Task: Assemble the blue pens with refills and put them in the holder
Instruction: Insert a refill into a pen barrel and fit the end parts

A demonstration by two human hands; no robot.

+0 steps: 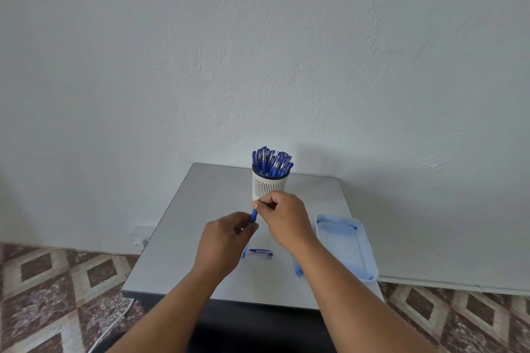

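A blue pen point(254, 215) is held upright above the grey table point(206, 203), pinched at its lower part by the curled fingers of the left hand point(226, 241). Its top end is pinched between thumb and fingertips of the right hand point(282, 216); what exactly is held there is too small to be made out. Just behind the hands, the white slotted holder point(269, 185) is packed with blue pens point(272, 163) standing upright. A capped blue pen point(261, 251) lies flat on the table below the hands, apart from them. Pale blue pieces point(298, 268) near the right forearm are blurred. A white tray point(344, 246) sits at the right edge of the table. Bare tabletop is seen left of the holder. The lower barrel is hidden by the left hand.
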